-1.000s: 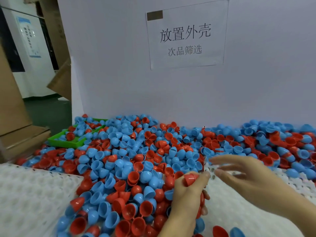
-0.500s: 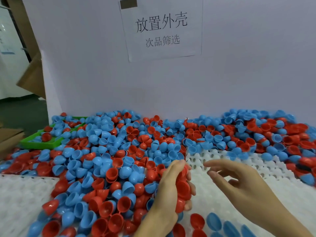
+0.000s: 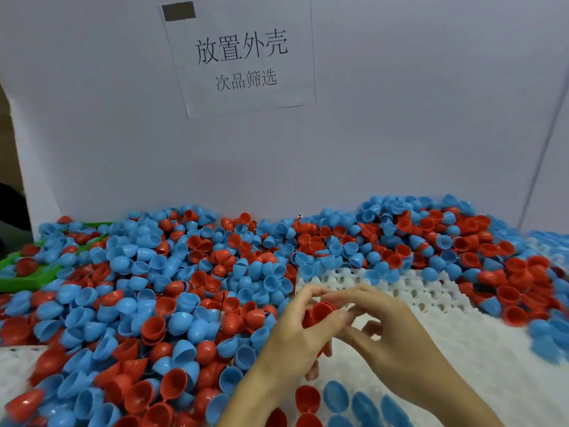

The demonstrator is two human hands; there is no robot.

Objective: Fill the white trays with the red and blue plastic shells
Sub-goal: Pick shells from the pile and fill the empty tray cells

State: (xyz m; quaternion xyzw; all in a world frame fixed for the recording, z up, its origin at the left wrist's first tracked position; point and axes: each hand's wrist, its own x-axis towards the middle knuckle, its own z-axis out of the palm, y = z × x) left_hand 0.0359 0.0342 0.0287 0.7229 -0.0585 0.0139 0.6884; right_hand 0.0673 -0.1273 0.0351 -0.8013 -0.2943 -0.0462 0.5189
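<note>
Red shell (image 3: 318,314) gripped btwn both hands, over white tray (image 3: 437,306).

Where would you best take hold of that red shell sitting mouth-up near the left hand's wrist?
Probably by the rim of the red shell, coming from above: its open mouth faces up, so one finger can go inside and the thumb outside. Neighbouring shells crowd its rounded sides.

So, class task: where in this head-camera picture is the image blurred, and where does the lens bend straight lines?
Head view: motion blur smears the blue shells at the right edge and the red shell bottom left; the printed sign reads sharp; the backboard's right edge slants, a wide-angle effect; lighting is even, without glare.
</note>
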